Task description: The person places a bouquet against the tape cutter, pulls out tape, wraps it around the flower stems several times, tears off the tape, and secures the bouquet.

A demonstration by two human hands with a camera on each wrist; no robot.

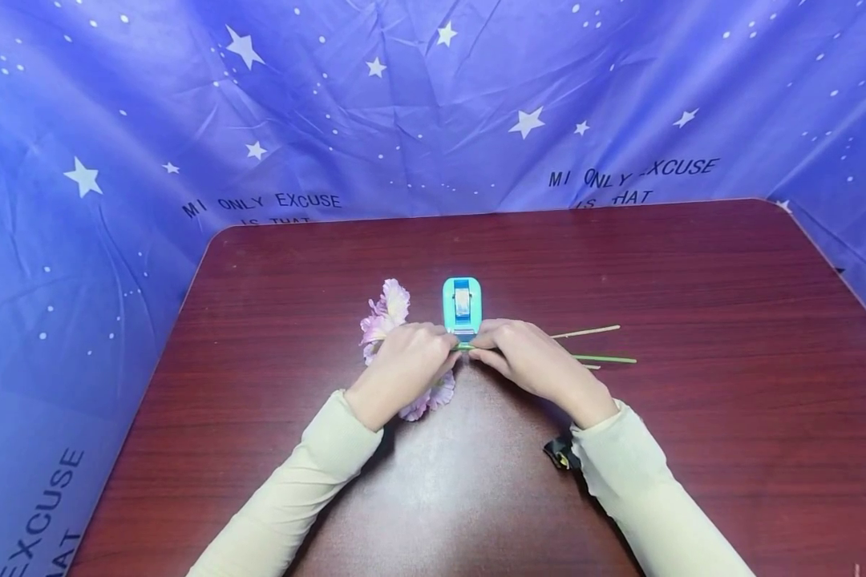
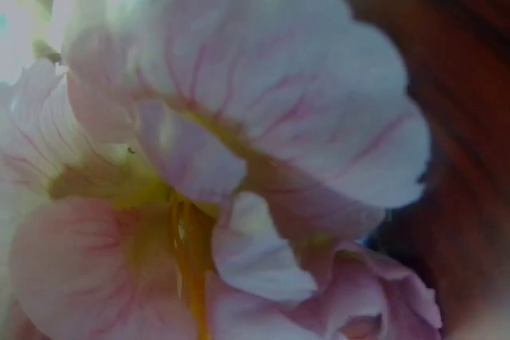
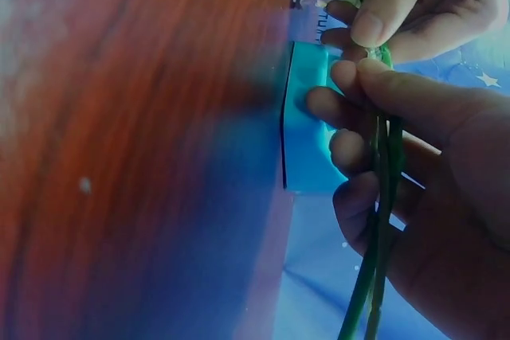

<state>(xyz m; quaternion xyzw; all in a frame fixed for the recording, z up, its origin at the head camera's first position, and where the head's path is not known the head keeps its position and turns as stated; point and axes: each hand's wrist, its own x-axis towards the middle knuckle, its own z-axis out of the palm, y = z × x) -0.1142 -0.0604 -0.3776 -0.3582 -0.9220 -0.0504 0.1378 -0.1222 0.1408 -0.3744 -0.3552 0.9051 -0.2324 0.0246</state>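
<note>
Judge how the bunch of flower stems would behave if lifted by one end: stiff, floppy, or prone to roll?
The green stems look thin and long, so probably light and somewhat bendy. The pink blossoms cluster at one end, likely making it head-heavy. Both hands, left hand and right hand, pinch them together, suggesting they splay if released.

Glossy dark wood table (image 1: 693, 320) showed sheen, turquoise tape dispenser (image 1: 462, 304) looked smooth plastic, pink flowers (image 2: 239, 141) had soft cloth-like veined petals, backdrop (image 1: 115, 160) was creased cloth.

Dark red wooden table (image 1: 693, 320), blue star-printed backdrop cloth (image 1: 115, 160)
</note>
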